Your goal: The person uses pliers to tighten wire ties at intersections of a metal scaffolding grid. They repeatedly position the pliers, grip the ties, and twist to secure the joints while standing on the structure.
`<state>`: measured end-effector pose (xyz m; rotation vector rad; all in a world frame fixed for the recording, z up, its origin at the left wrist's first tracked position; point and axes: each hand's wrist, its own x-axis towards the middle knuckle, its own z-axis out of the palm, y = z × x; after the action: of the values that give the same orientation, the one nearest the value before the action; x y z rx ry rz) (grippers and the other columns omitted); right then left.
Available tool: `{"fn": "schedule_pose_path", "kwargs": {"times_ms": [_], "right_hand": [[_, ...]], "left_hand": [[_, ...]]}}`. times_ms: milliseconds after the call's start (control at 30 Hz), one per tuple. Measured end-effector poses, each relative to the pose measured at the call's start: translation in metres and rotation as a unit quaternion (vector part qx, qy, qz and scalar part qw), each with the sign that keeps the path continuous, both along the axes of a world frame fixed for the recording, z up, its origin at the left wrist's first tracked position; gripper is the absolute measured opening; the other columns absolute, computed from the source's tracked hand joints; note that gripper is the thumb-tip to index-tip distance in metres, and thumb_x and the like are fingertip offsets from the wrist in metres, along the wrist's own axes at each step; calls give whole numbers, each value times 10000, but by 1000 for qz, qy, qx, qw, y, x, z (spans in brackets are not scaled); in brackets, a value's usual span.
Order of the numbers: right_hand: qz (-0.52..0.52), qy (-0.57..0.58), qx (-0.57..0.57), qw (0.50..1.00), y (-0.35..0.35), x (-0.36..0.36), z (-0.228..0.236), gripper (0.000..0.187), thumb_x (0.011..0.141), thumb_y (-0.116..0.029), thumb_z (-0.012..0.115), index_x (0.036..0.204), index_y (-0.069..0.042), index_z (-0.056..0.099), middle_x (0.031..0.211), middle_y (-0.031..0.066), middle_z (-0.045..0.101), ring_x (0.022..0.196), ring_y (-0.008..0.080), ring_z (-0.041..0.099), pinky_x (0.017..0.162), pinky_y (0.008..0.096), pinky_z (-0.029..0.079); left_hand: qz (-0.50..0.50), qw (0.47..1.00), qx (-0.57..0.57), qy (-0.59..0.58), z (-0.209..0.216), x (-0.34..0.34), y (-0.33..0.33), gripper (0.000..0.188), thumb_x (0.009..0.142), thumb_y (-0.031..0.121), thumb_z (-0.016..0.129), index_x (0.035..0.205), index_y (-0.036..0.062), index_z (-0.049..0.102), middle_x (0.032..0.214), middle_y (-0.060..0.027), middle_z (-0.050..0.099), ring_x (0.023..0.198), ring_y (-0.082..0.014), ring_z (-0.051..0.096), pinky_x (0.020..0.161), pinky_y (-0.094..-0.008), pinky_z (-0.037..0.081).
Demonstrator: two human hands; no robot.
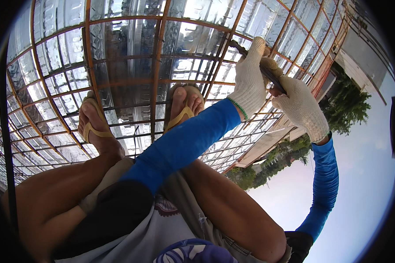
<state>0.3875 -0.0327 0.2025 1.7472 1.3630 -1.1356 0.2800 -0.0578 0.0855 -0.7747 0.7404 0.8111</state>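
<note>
Both my hands wear off-white knit gloves and are close together at the upper right, above the rebar mesh (158, 57). My left hand (251, 76) is closed, thumb pointing up, around a dark metal tool (271, 73). Fingers of my right hand (300, 103) wrap the same tool at its nearer end. A dark end of it sticks out past my left thumb, close to a rusty bar. The gloves cover much of the tool, so its exact kind is hidden. Blue sleeves cover my forearms.
Rusty bars cross in a grid over shiny corrugated metal decking (123, 65). My feet in tan flip-flops (96, 120) stand on the mesh. A dark vertical strap or cord (6, 131) hangs at the left. Trees (344, 105) and a pale building (364, 52) lie beyond the right edge.
</note>
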Motion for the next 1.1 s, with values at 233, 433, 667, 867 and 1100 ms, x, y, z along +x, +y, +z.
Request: {"fn": "schedule_pose_path", "kwargs": {"times_ms": [233, 433, 667, 867, 1100], "right_hand": [[-248, 50, -195, 947, 22, 25, -16, 99, 896, -93, 690, 955, -15, 705, 695, -8, 583, 517, 79, 509, 471, 291, 418], [303, -176, 162, 922, -38, -1, -15, 441, 877, -211, 827, 1255, -54, 661, 828, 135, 731, 713, 262, 739, 591, 405, 601], [306, -186, 163, 919, -40, 12, -29, 400, 919, -226, 806, 1245, -83, 624, 958, 130, 737, 792, 310, 766, 613, 423, 622], [-89, 72, -155, 981, 20, 17, -11, 180, 903, -78, 702, 1061, -16, 643, 879, 59, 609, 778, 139, 552, 724, 348, 492], [-145, 70, -109, 981, -4, 31, -20, 167, 1002, -146, 660, 1086, -5, 693, 810, 75, 622, 755, 161, 580, 748, 338, 522]], "left_hand": [[57, 997, -9, -59, -25, 14, 3, 266, 1006, 332, 751, 971, 93, 640, 610, 14, 519, 557, -197, 554, 594, -425, 497], [-4, 991, -119, 59, 1, 7, 25, 348, 976, 244, 749, 710, 133, 554, 554, 15, 466, 453, -159, 499, 465, -346, 435], [-35, 990, -103, 91, 2, 15, 23, 353, 1016, 353, 772, 884, 78, 595, 665, -27, 587, 546, -194, 619, 539, -359, 553], [10, 999, -12, -28, -11, -2, 11, 380, 1046, 405, 694, 974, 33, 669, 687, -49, 642, 588, -215, 637, 624, -383, 566], [-87, 976, -182, 77, -24, 24, 26, 402, 1000, 431, 661, 1027, 31, 645, 790, -60, 593, 652, -189, 615, 618, -367, 509]]}}
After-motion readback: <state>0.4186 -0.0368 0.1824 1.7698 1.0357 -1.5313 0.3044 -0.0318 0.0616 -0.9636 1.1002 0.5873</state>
